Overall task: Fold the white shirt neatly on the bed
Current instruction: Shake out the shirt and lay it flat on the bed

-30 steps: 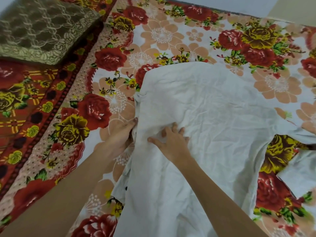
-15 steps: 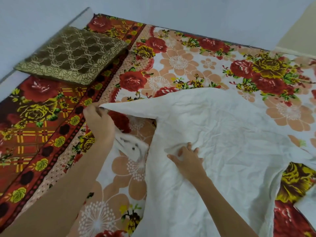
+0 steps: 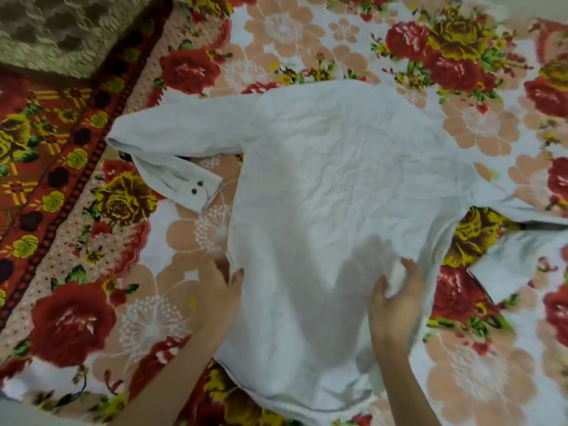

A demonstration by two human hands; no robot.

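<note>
Sleeve now lies at 10 o'clock, ready for folding. My right hand pinches shirt; left hand at edge, grip unclear.

The shirt is plain white, with two dark buttons on its cuff. The bed sheet has a white ground printed with red and olive-yellow roses, green leaves and large peach flowers, and its border is red with a row of dark rosettes and yellow checks. The cushion is olive-brown with a pale lattice.
</note>
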